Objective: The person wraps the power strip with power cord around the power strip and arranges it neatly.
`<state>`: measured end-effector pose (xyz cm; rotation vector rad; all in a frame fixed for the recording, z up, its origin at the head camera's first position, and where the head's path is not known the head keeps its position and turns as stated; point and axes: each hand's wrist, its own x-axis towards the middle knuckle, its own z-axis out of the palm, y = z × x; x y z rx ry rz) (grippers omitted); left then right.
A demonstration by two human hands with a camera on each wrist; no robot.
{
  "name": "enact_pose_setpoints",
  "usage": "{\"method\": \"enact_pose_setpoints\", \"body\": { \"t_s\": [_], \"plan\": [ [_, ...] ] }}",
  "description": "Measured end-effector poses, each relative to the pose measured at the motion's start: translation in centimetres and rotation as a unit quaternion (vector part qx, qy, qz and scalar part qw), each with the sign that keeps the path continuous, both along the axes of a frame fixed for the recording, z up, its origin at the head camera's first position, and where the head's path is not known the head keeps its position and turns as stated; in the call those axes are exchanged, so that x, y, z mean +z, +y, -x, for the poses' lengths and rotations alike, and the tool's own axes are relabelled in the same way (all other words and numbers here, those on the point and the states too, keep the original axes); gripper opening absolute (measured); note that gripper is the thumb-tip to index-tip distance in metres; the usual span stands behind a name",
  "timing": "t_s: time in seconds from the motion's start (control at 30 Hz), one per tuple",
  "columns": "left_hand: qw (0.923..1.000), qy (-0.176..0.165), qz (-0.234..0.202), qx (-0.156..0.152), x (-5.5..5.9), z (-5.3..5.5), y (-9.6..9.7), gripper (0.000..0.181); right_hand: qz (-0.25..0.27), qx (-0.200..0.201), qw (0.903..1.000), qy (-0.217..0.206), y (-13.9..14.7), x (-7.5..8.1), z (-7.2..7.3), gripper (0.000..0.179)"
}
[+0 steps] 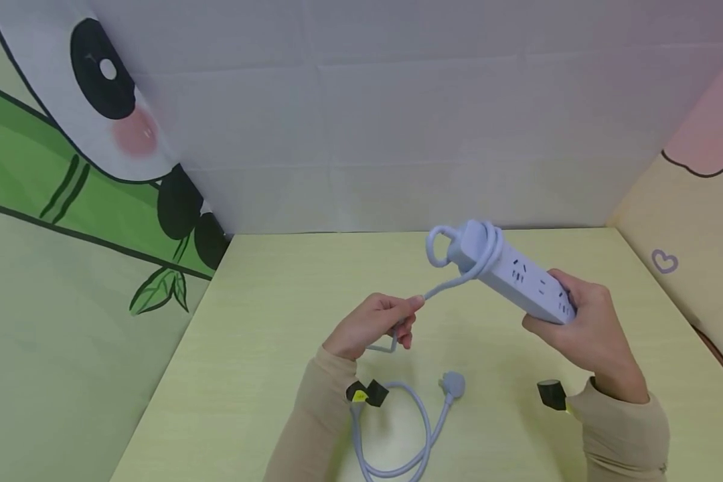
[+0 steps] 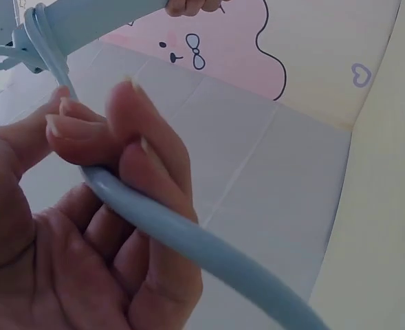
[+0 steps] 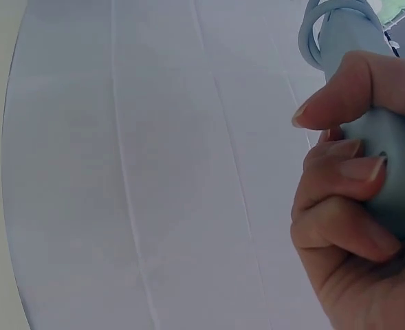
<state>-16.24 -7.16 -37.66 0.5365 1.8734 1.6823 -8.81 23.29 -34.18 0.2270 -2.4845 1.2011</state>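
Pale cord (image 2: 209, 249) in left hand (image 2: 99, 206) (power strip (image 2: 99, 22) beyond)

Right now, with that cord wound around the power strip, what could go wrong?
The cord is wound near one end of the power strip, so its turns might slip off if slackened. The right hand grips the opposite end, so a pull from the left hand could twist the strip. The loose length, leading to the plug, crosses itself and may tangle.
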Motion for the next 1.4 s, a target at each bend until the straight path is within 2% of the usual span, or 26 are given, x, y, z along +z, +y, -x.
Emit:
{"method": "enact_pose_setpoints", "body": {
  "t_s": [0.13,0.27,0.43,0.57,0.73,0.83,1.23,1.4],
  "plan": [
    [0.9999,0.012,0.006,-0.003,-0.3,0.3,-0.2,0.053,0.019,0.029,0.9993,-0.015,0.0,0.1,-0.2,0.040],
    [0.9993,0.027,0.020,0.013,-0.6,0.5,-0.3,0.055,0.026,0.063,0.9974,-0.024,0.0,0.1,-0.4,0.039],
    [0.9987,0.025,0.028,0.034,-0.9,0.7,-0.5,0.054,0.022,0.095,0.9947,-0.031,0.1,0.0,-0.4,0.041],
    [0.9991,0.020,0.013,0.036,-1.1,0.9,-0.6,0.050,0.006,0.123,0.9920,-0.028,0.1,0.1,-0.5,0.045],
    [0.9981,-0.013,-0.054,0.028,-1.8,1.7,-0.6,0.042,-0.024,0.168,0.9849,-0.035,0.1,0.4,-0.5,0.047],
    [0.9962,-0.035,-0.075,0.027,-2.1,2.0,-0.7,0.041,-0.046,0.187,0.9802,-0.047,0.1,0.5,-0.5,0.048],
    [0.9953,-0.065,-0.062,0.037,-2.4,2.1,-0.7,0.048,-0.117,0.211,0.9689,-0.053,0.5,0.2,-0.2,0.051],
    [0.9950,-0.076,-0.049,0.042,-2.2,2.1,-0.8,0.049,-0.150,0.228,0.9602,-0.062,0.6,-0.1,0.0,0.049]
  ]
}}
